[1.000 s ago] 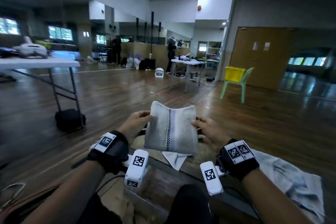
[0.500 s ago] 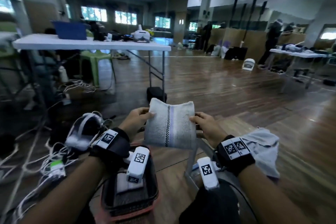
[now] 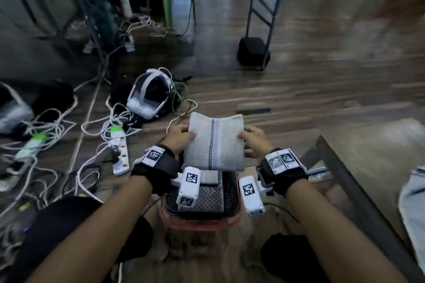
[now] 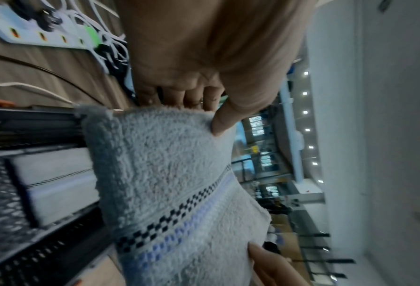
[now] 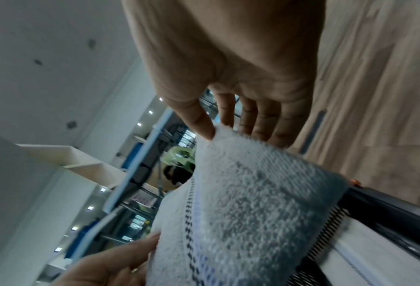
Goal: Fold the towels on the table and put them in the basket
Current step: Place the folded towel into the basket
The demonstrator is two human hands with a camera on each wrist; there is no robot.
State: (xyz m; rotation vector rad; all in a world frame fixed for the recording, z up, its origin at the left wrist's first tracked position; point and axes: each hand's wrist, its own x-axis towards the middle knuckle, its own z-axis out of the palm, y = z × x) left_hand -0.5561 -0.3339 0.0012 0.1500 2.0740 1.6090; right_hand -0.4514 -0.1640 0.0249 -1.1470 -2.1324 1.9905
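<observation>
Both hands grip 1 folded grey terry towel with a black checked band and lilac stripe (image 3: 215,142): left hand (image 3: 178,139) pinches its left edge, right hand (image 3: 254,141) its right edge, thumbs on top. It hangs above a black mesh basket with a red rim (image 3: 226,193), which holds another folded towel (image 3: 209,177). Wristbands carry square coded markers; no writing is legible. White power strips (image 3: 119,154) and cables lie on the wooden floor (image 3: 322,89).
</observation>
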